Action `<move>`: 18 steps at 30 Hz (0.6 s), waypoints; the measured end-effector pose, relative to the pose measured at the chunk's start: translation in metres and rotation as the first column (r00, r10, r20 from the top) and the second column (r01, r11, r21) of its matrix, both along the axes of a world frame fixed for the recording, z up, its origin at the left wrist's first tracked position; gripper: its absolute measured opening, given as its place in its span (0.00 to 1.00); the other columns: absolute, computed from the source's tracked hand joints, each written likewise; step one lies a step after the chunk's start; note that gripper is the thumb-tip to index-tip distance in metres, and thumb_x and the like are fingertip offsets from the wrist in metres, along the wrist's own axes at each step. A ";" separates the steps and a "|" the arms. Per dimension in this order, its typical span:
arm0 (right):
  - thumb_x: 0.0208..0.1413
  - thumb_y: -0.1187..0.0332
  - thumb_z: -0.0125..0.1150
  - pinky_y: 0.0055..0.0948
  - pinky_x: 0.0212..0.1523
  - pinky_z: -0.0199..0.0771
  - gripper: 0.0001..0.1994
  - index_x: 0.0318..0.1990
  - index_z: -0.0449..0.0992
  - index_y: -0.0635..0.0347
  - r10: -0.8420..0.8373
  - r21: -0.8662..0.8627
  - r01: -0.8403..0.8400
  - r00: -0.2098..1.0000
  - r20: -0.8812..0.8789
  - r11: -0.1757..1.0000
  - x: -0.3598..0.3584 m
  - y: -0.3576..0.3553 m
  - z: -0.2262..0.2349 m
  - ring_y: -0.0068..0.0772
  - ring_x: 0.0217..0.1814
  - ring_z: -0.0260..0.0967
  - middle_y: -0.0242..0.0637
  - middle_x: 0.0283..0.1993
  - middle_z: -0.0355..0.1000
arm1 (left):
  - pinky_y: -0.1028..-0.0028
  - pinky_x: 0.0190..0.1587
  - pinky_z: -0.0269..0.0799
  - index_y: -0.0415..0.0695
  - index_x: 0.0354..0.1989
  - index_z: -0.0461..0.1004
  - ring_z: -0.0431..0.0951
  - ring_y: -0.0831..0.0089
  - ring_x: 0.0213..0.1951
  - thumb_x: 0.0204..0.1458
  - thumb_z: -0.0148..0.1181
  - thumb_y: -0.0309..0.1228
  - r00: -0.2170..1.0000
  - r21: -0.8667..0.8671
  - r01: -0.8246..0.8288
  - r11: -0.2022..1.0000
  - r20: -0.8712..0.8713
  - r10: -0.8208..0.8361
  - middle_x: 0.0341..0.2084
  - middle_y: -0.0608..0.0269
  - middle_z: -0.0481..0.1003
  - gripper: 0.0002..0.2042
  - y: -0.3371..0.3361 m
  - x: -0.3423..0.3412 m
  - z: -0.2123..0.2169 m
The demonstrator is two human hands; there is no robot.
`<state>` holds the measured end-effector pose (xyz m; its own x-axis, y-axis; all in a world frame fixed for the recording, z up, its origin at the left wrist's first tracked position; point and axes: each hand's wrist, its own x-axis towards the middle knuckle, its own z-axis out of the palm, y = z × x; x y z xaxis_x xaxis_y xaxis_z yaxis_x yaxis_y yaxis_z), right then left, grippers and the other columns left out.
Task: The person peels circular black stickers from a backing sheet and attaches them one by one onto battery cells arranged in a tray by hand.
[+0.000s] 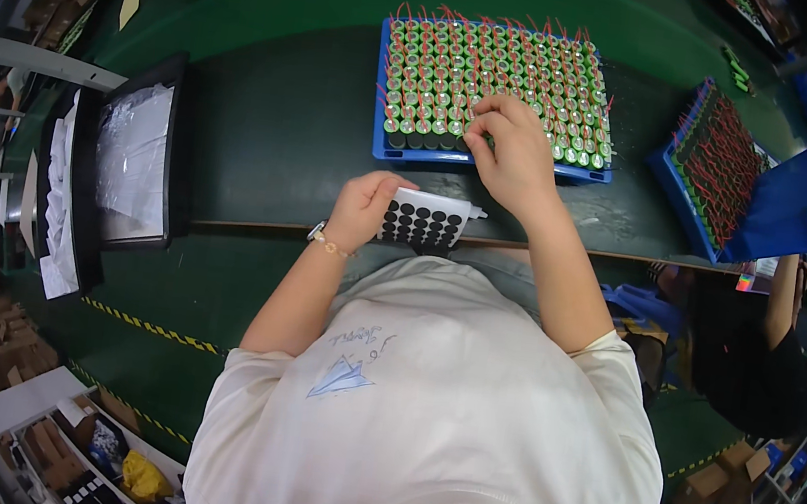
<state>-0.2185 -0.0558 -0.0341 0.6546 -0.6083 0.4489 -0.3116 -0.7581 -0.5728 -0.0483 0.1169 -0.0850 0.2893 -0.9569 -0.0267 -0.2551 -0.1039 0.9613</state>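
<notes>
My left hand (365,209) is closed on the left edge of a white sheet of round black stickers (422,222), just in front of the table's near edge. A blue tray (395,154) full of upright green battery cells (440,80) with thin red wires stands ahead on the table. Over its front rows is my right hand (514,155), thumb and forefinger pinched together; what they hold, if anything, is too small to make out. Several cells in the front row at the left have black discs (415,140) on their tops; others show bare metal tops.
A tilted blue crate (678,190) of red-wired cells sits at the right, beside an upright blue bin (787,203). Several loose green cells (736,69) lie farther back. To the left is a black tray (137,164) with clear wrapping. Another person's arm (783,299) shows at the right.
</notes>
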 end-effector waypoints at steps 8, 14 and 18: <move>0.46 0.75 0.64 0.37 0.48 0.68 0.05 0.30 0.73 0.59 -0.059 -0.013 0.059 0.998 -0.037 0.998 0.004 0.006 0.000 0.44 0.48 0.68 0.36 0.44 0.72 | 0.76 0.42 0.72 0.37 0.38 0.78 0.76 0.78 0.36 0.65 0.46 0.35 0.996 0.039 0.064 0.997 -0.072 -0.061 0.33 0.63 0.79 0.16 0.000 0.004 0.000; 0.48 0.75 0.62 0.37 0.48 0.68 0.04 0.30 0.72 0.59 -0.036 0.048 0.037 0.999 -0.020 0.998 0.002 0.002 0.003 0.44 0.48 0.68 0.37 0.45 0.72 | 0.76 0.42 0.71 0.37 0.39 0.79 0.76 0.77 0.36 0.65 0.46 0.34 0.994 0.058 0.075 0.995 -0.084 -0.070 0.34 0.62 0.79 0.15 -0.001 0.007 0.003; 0.49 0.75 0.62 0.38 0.49 0.67 0.03 0.30 0.73 0.60 -0.022 0.055 0.024 0.999 -0.030 0.998 0.001 -0.001 0.008 0.44 0.48 0.69 0.38 0.45 0.72 | 0.76 0.42 0.71 0.38 0.39 0.79 0.76 0.77 0.36 0.65 0.46 0.33 0.990 0.094 0.089 0.992 -0.120 -0.077 0.34 0.63 0.79 0.15 -0.001 0.007 0.005</move>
<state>-0.2173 -0.0568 -0.0262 0.6525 -0.6464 0.3955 -0.3455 -0.7183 -0.6039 -0.0415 0.1161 -0.0801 0.1985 -0.9685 -0.1505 -0.1546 -0.1826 0.9710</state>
